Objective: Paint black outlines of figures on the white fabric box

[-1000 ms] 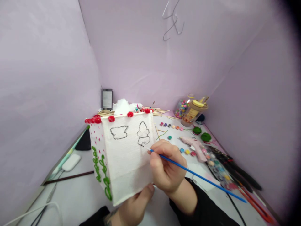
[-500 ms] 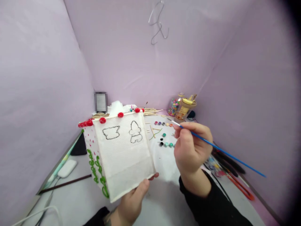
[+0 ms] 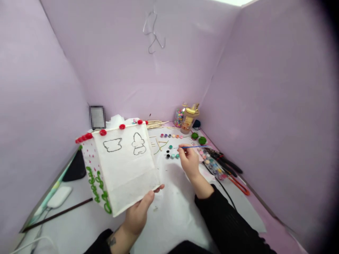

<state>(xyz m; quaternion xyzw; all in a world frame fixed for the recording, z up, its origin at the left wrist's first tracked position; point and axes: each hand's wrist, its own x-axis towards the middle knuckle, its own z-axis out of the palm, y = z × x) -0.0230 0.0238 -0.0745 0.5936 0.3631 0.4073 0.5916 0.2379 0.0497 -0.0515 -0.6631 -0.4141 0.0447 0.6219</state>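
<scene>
- White box (image 3: 127,176): off the table, tilted, left hand (image 3: 136,213) gripping its lower edge, thumb in front. Brace that corner before any stroke; a one-sided grip could let it swing.
- Right hand (image 3: 190,163): fingers pinched on blue-handled paintbrush (image 3: 197,146), tip near green paint pot (image 3: 171,147), well apart from box. Load lightly, wipe excess on the rim.
- Keep knuckles off black outlines (image 3: 139,144); can't tell if they're dry.
</scene>
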